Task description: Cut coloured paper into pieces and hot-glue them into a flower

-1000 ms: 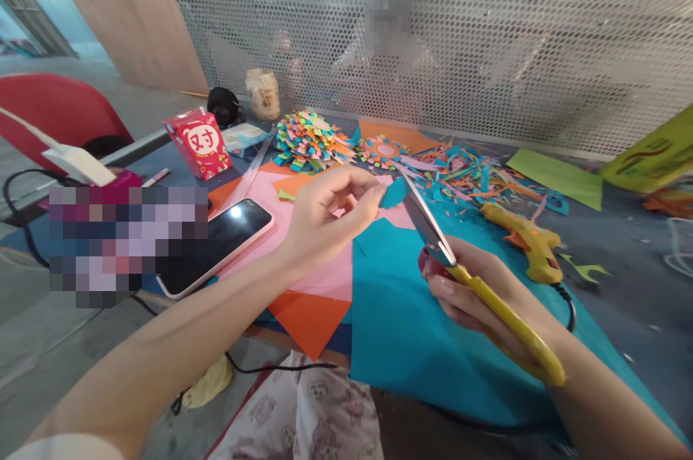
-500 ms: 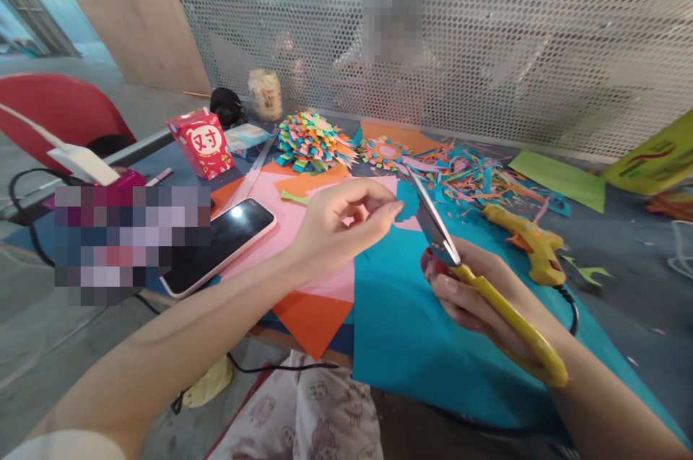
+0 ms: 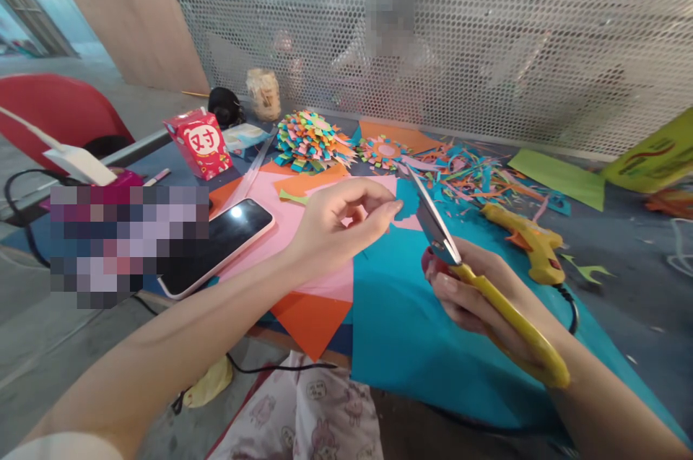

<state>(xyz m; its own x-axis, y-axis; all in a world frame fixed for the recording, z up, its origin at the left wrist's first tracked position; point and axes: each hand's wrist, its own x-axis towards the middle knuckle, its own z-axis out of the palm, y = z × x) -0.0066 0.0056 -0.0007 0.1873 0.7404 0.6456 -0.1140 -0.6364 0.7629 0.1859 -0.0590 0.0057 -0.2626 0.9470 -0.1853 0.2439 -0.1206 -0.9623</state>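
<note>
My left hand pinches a small teal paper piece between thumb and fingers, above the table's middle. My right hand grips yellow-handled scissors; their metal blades point up and left and meet the teal piece's right edge. Under both hands lies a large teal paper sheet, overlapping a pink sheet and an orange sheet.
A phone lies face up left of my hands. A yellow glue gun rests at the right. Colourful paper flowers, paper scraps, a red carton and a green sheet sit further back. Another person sits behind the perforated screen.
The teal piece and my left fingertips have shifted slightly right and down against the blades. The scissors barely moved.
</note>
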